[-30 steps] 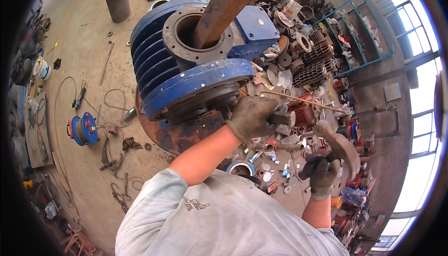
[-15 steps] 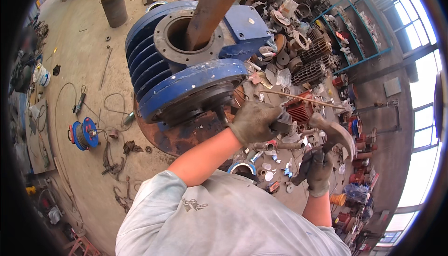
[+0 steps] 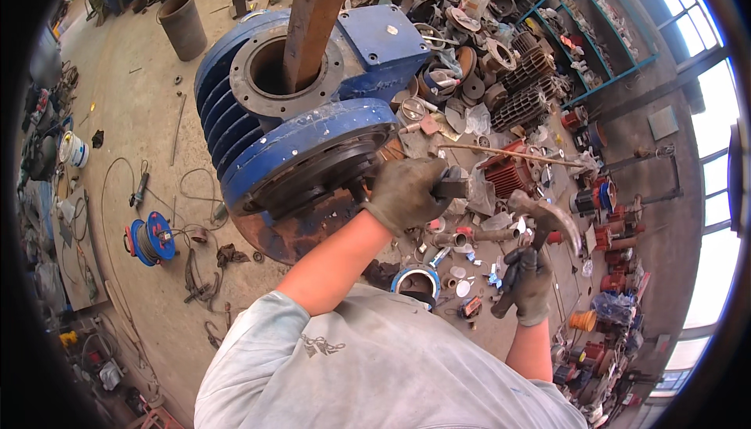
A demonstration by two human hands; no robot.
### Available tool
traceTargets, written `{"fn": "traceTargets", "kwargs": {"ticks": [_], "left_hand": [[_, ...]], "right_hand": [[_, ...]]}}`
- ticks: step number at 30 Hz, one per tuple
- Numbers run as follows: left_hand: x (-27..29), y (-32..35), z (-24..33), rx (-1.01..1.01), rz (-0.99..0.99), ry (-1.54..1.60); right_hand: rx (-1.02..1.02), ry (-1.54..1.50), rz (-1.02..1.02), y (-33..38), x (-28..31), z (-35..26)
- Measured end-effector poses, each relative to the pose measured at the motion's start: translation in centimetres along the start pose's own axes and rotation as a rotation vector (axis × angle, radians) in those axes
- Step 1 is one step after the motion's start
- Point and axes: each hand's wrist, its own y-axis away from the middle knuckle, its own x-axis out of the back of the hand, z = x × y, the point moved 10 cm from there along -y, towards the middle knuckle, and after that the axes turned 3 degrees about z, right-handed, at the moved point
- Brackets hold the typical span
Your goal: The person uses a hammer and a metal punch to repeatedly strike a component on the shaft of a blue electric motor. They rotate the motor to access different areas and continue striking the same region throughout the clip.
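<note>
My left hand [image 3: 408,194], in a dirty work glove, is closed around a short dark metal bar [image 3: 452,187] whose squared end sticks out to the right. The hand is just below and right of the dark underside of a blue ribbed motor housing [image 3: 270,146], near a small stub projecting from it. Gloved as well, my right hand [image 3: 529,288] grips the handle of a claw hammer [image 3: 551,221]. The hammer head is raised to the right of the bar, apart from it. A rusty steel beam [image 3: 313,26] slants into the housing's round top opening.
Under the housing is a rusty round base [image 3: 285,237]. Motor parts [image 3: 524,89] are heaped at the far right beside a teal rack [image 3: 606,46]. A blue cable reel [image 3: 152,239] and cables lie on the left floor. A blue-white ring [image 3: 416,282] is close to my shirt.
The view has shifted, so the housing and my left hand appear farther left. The hammer head and the bar's end are slightly farther apart. Both hands keep their grips.
</note>
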Motion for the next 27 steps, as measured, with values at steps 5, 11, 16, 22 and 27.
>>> {"fn": "traceTargets", "kwargs": {"ticks": [5, 11, 16, 22, 27], "left_hand": [[0.6, -0.2, 0.6, -0.018, 0.024, -0.016], [0.0, 0.4, -0.4, 0.021, -0.047, -0.067], [-0.2, 0.5, -0.5, 0.052, -0.039, -0.068], [-4.1, 1.2, 2.1, -0.054, -0.23, -0.034], [-5.6, 0.9, 1.9, -0.045, -0.334, -0.126]], "right_hand": [[0.146, -0.127, 0.083, -2.1, 2.3, -4.0], [0.528, -0.467, 0.011, -0.8, 2.4, -13.8], [0.578, 0.054, -0.292, -0.1, -5.8, -12.2], [0.052, -0.076, -0.169, 0.4, -2.8, -4.5], [-0.105, -0.234, -0.101, 1.2, -1.4, 1.7]]}}
